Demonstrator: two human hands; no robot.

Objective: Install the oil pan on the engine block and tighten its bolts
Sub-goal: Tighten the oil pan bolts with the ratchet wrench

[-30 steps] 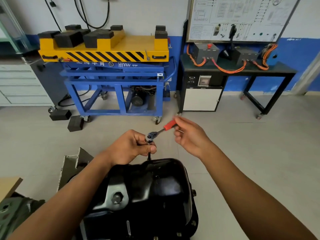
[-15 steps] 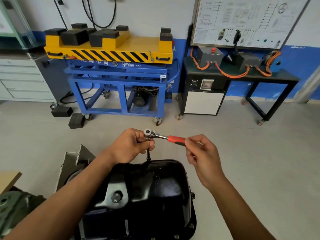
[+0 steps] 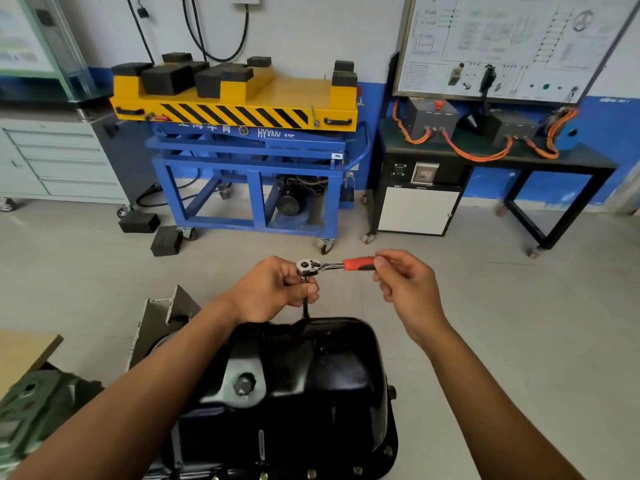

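Steel, pressed and gloss-black, fills the lower middle of the head view: the oil pan [image 3: 311, 386] sits sump side up, a rounded, deep-drawn tub with soft ribs and bright reflections. A hexagonal drain plug [image 3: 244, 385] stands on its left shoulder, and small bolt heads [image 3: 311, 473] dot the flat flange along the near edge. What lies beneath the pan is mostly hidden. At the pan's far rim a thin dark extension bar [image 3: 305, 308] stands upright, topped by a ratchet [image 3: 332, 265] with a polished chrome head and a red-and-black grip lying about level, pointing right. The left hand [image 3: 273, 289] is curled round the top of the bar just under the ratchet head, thumb pressed across it. The right hand [image 3: 405, 285] pinches the far end of the red grip between thumb and fingertips, the other fingers loosely bent. Beyond, on a pale smooth floor, stands a blue tubular cart [image 3: 249, 174] on castors carrying a yellow platform [image 3: 242, 98] with hazard stripes and matt black rubber blocks [image 3: 166, 79]. To the right, a black bench [image 3: 485, 161] holds boxes joined by orange cables [image 3: 478, 154].
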